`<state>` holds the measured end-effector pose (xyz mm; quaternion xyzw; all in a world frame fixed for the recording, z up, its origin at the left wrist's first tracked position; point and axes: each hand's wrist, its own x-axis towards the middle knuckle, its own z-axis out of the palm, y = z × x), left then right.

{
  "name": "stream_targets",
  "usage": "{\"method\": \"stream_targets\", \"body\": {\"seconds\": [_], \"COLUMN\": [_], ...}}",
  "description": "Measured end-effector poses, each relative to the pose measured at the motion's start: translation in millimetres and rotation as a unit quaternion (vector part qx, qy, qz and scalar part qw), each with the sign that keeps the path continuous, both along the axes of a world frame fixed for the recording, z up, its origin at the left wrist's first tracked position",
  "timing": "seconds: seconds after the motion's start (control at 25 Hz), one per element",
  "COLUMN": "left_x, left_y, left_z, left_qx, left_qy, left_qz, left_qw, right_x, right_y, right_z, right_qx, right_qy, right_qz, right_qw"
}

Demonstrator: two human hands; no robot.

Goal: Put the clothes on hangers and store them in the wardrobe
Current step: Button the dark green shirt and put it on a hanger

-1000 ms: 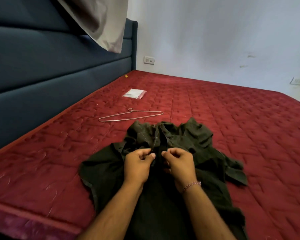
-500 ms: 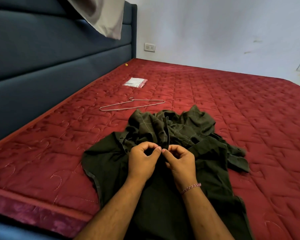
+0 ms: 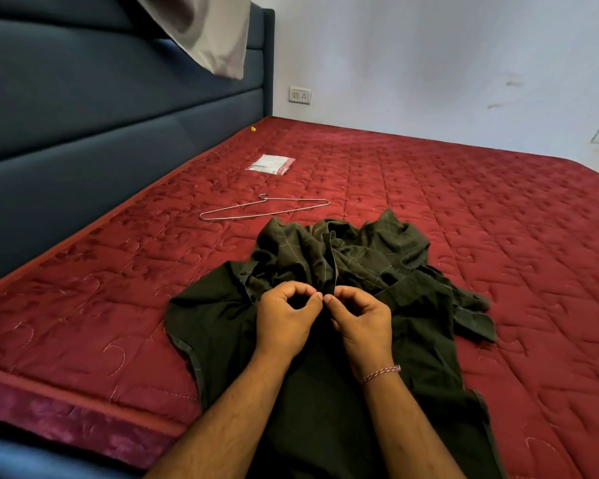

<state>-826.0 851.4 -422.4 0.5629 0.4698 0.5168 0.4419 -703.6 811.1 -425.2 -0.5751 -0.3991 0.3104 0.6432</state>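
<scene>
Two bare hands meet over a dark shirt, and we read the scene from the left. We see a padded navy headboard (image 3: 94, 133), its upholstery smooth and ribbed in broad horizontal bands, running along the left edge of the mattress (image 3: 446, 209). A pale grey pillow (image 3: 208, 32) with a soft, creased cover leans against the headboard's top. The mattress is deep red, velvety, quilted in curling stitched patterns. On it, near the headboard, lies a thin wire hanger (image 3: 267, 209), a flat metal triangle with a small hook, well apart from the hands. Beyond the hanger we see a small clear plastic packet (image 3: 271, 164), flat and glossy.

Nearer us, the dark olive shirt (image 3: 325, 392) is spread on the mattress, its fabric matte with faint pale check lines, bunched into folds at the collar end and smoother toward us. Our left hand (image 3: 284, 319) pinches the shirt's front edge between curled thumb and fingertips. Just beside it, fingertips nearly touching, our right hand (image 3: 360, 323) pinches the same placket. A braided red-and-white thread bracelet (image 3: 381, 374) circles the right wrist. Behind, a white wall socket (image 3: 300, 95) sits on the pale wall.
</scene>
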Motion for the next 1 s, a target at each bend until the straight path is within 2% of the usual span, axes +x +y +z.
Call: {"method": "stream_targets", "body": {"seconds": [0.32,0.52,0.84,1.0], "left_x": [1.2,1.3,-0.4,-1.9], "left_y": [-1.3,-4.3,2.0,3.2], "left_z": [1.8,6.2,-1.1,-1.0], "left_qx": [0.002,-0.007,-0.008,-0.019], "left_qy": [0.03,0.015,0.017,0.011], "left_qz": [0.009,0.007,0.005,-0.023], "left_qw": [1.0,1.0,1.0,0.999], "right_x": [0.1,-2.1,-2.1,-0.8], "right_y": [0.3,-0.4,-4.2,-5.4], "right_z": [-3.0,1.2,2.0,2.5], "right_qx": [0.001,-0.005,0.024,0.026], "right_qy": [-0.034,0.004,-0.017,0.005], "right_qz": [-0.005,0.006,0.04,0.062], "right_qw": [0.999,1.0,0.999,0.998]}}
